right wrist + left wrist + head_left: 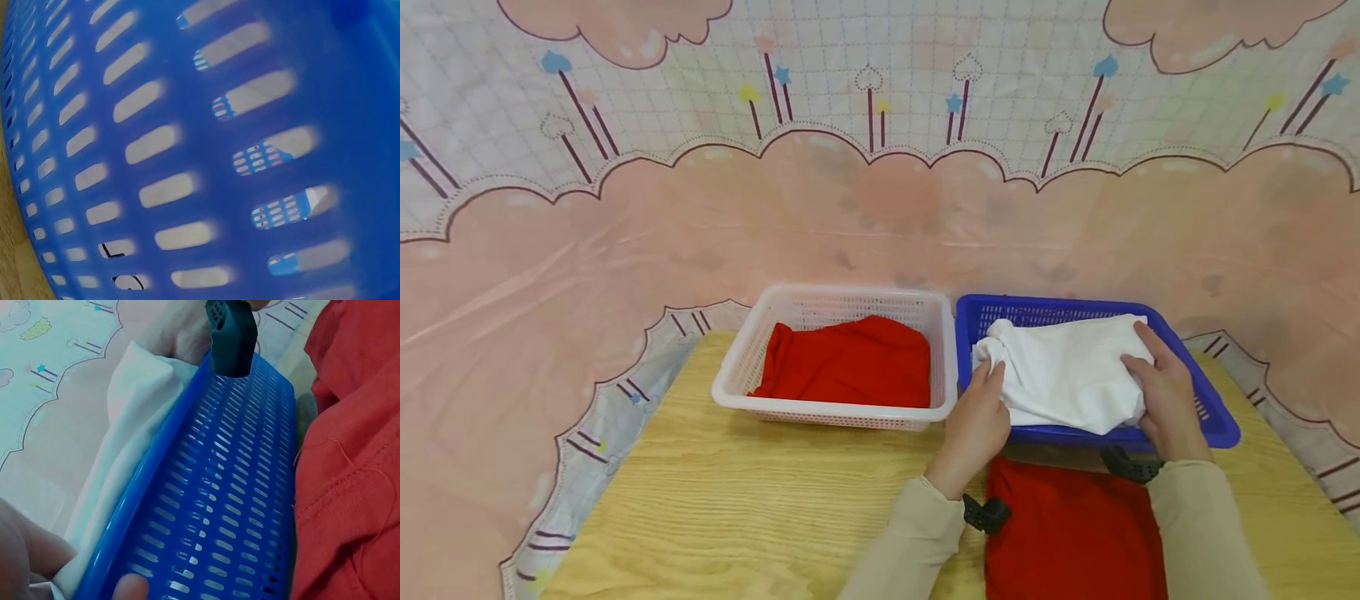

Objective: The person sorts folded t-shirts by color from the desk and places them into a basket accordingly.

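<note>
A patterned drape (880,217) is hanging at twelve o'clock, beyond a wooden table (737,508). On the table a blue basket (1222,429) is sitting toward two o'clock; a white basket (949,350) is standing just beside it, on its nine-o'clock side. At the blue basket's six o'clock a red cloth (1075,533) is lying on the wood. A white cloth (1067,371) is lying loosely over the blue basket's opening, its near edge reaching the rim — contact with the bottom cannot be told. A red garment (850,362) is resting inside the white basket.

The right hand (1171,400) is gripping the white cloth's three-o'clock side; the left hand (973,429) is pinching its bunched nine-o'clock edge.

Risks, as judged: that bunched edge could be creasing further under uneven tension. The near edge could catch on the rim if drawn low — a hard tug might then drag the blue basket. A black wrist device (987,514) could snag the red cloth, being so close.
</note>
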The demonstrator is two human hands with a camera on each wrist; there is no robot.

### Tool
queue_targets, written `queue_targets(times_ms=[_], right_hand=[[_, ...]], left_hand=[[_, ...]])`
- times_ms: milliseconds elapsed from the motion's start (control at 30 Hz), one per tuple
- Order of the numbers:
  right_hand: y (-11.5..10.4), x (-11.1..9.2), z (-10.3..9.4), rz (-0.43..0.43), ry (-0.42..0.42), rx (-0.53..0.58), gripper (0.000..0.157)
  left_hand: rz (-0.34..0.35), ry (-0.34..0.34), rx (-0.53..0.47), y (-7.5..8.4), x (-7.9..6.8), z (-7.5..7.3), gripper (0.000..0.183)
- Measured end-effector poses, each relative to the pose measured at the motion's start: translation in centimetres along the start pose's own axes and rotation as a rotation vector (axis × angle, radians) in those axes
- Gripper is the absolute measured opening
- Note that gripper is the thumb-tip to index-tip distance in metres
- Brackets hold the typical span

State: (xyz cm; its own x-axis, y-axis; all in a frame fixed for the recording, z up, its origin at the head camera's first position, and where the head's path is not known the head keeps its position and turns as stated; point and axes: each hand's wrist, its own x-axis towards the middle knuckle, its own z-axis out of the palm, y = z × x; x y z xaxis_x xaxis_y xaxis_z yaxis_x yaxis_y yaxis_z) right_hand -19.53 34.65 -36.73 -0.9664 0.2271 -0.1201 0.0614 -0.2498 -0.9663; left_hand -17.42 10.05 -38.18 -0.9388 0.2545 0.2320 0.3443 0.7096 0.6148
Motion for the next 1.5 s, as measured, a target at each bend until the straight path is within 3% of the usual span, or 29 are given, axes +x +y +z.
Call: queue_targets(times_ms=[200, 367, 600, 867, 1200, 1500], right_hand=[[0.0, -0.1, 0.2, 0.002, 0.003, -0.003, 0.059], [0.0, 0.0, 0.3, -0.008, 0.002, -0.010, 0.058], [0.0, 0.1, 0.2, 0.010, 0.014, -0.069, 0.056], [0.2, 0.1, 0.2, -0.044, 0.006, -0.078, 0.051], [0.6, 0.3, 0.5, -0.118, 0.064, -0.192, 0.046], [1.0, 0.9, 0.4, -0.096, 0.074, -0.459, 0.042]], left_hand=[[-0.035, 0.002, 0.077, 0.2, -0.1, 0.4, 0.050], [-0.043, -0.065, 0.085, 0.4, 0.0, 0.2, 0.049], [0.006, -0.164, 0.070, 0.4, 0.3, -0.5, 0.049], [-0.038, -0.183, 0.074, 0.4, 0.6, -0.4, 0.047], [-0.110, -0.203, 0.084, 0.6, 0.3, -0.1, 0.061], [-0.107, -0.210, 0.133, 0.7, 0.2, 0.3, 0.065]])
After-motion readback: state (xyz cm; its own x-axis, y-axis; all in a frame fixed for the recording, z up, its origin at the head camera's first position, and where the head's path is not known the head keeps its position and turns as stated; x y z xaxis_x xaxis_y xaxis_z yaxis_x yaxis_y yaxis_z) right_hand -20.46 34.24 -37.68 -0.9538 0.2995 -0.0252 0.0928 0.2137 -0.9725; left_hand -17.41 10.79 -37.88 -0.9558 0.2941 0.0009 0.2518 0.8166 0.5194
